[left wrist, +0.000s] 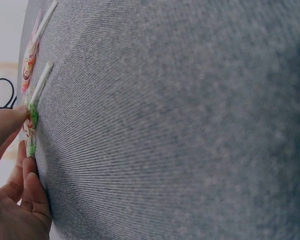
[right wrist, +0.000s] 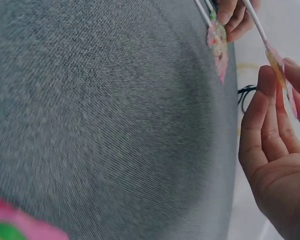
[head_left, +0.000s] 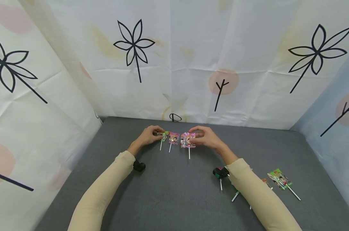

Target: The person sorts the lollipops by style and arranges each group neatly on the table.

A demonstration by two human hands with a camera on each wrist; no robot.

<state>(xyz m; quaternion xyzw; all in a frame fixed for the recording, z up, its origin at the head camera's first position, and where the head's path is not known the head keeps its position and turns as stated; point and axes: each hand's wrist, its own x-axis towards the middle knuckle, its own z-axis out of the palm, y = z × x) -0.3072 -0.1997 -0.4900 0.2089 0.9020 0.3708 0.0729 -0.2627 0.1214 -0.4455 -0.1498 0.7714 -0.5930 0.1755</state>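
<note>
At the far side of the grey table, my left hand point(head_left: 149, 135) pinches the edge of a lollipop in a green wrapper point(head_left: 164, 136), its white stick pointing toward me. Just right of it lies a lollipop in a pink wrapper point(head_left: 174, 138), touched by neither hand. My right hand point(head_left: 207, 137) holds another pink-wrapped lollipop point(head_left: 186, 140) between thumb and fingers. In the right wrist view this held lollipop point(right wrist: 277, 65) is raised off the cloth and seen edge-on. The left wrist view shows the thumb point(left wrist: 7, 122) against the green wrapper.
A green-wrapped lollipop point(head_left: 279, 178) lies on the right of the grey cloth point(head_left: 174, 192). Several more lollipops are partly hidden by the right forearm, among them one with its white stick point(head_left: 221, 184) showing. Patterned fabric walls point(head_left: 174, 64) rise behind and beside the table.
</note>
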